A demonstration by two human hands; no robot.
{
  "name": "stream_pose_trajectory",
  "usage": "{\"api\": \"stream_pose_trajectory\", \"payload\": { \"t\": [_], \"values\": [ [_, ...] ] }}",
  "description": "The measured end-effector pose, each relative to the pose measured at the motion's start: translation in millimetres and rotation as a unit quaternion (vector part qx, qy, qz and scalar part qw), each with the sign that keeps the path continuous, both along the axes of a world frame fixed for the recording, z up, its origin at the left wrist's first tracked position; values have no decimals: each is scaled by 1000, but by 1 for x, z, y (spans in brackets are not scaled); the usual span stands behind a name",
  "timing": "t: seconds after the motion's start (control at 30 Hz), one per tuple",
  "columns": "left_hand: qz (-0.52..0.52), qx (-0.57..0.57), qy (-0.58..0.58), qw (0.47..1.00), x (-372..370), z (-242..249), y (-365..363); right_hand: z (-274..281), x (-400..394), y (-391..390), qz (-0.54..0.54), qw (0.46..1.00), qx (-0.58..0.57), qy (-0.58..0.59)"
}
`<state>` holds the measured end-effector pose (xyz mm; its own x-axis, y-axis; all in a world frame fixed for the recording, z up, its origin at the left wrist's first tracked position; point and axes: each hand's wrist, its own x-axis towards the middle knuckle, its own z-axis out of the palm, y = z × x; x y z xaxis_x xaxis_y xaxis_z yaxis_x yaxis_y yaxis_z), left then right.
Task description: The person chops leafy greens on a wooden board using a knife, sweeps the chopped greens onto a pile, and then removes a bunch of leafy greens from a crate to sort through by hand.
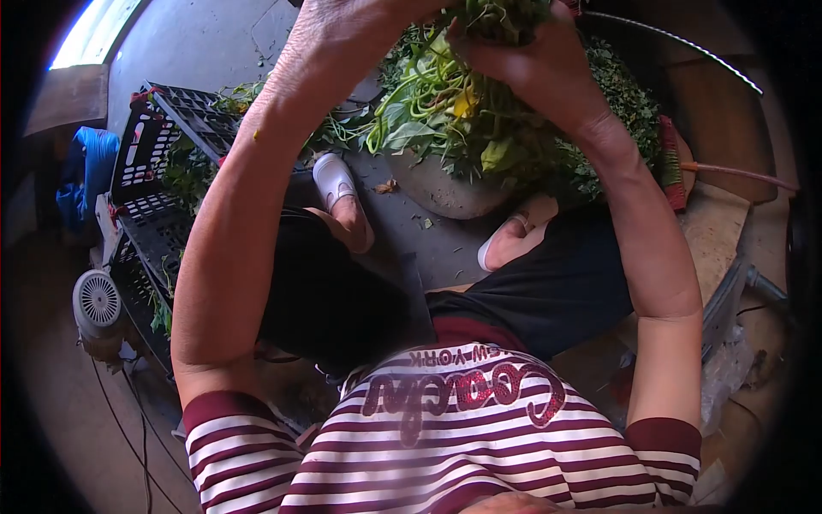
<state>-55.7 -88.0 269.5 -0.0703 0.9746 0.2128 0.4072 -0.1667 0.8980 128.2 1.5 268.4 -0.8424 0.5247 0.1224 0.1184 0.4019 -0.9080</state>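
At the top of the head view, my right hand (548, 68) is wrapped round a bunch of leafy greens (498, 21). My left hand (377, 13) reaches in beside the bunch from the other side; its fingers are cut off by the top edge, so its grip is hidden. Below the hands lies a heap of green leaves and long stems (437, 111), with a yellow leaf (466, 103) among them. The heap rests on a round grey surface (445, 187) between my feet.
Black plastic crates (141, 158) with greens stand at the left, near a blue cloth (88, 171) and a grey motor (98, 300) with cables. More greens (612, 111) and a red-bristled broom (670, 163) are at the right. White shoes (332, 178) show on the floor.
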Motion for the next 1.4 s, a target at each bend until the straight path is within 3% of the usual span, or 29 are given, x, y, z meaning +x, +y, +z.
{"api": "stream_pose_trajectory", "payload": {
  "t": [0.23, 0.43, 0.47, 0.53, 0.57, 0.6, 0.67, 0.7, 0.8, 0.93, 1.17, 1.37, 1.4],
  "values": [
    [55, -30, 3, 998, -47, -14, -3, 5, 44, 49, -189, 976, -69, 87],
    [96, -170, 85, 977, -82, -88, -22, -2, 93, 81, -276, 945, -85, 152],
    [27, -198, 144, 969, -87, -93, -29, -2, 99, 81, -281, 943, -85, 156],
    [-76, -222, 211, 949, -85, -106, -37, -3, 106, 83, -288, 940, -83, 162],
    [-89, -335, 329, 878, -81, -108, -31, -3, 108, 82, -290, 939, -82, 163],
    [-92, -336, 328, 878, -84, -117, -28, -3, 110, 82, -292, 939, -80, 163],
    [-129, -284, 483, 818, -93, -141, -17, -3, 112, 80, -293, 940, -76, 160],
    [-124, -363, 474, 793, -94, -150, -2, -2, 112, 80, -293, 940, -73, 160],
    [-30, -398, 435, 808, -72, -168, 20, 0, 112, 76, -292, 941, -70, 157],
    [10, -325, 365, 872, -37, -250, 22, -1, 111, 75, -293, 942, -67, 150],
    [70, -279, 321, 902, 13, -280, 18, -5, 110, 78, -296, 943, -67, 136],
    [104, -253, 356, 894, -63, -277, 20, -9, 112, 76, -292, 945, -75, 126],
    [-124, -165, 628, 750, -98, -274, 29, -10, 112, 76, -290, 946, -77, 125]
  ]
}}
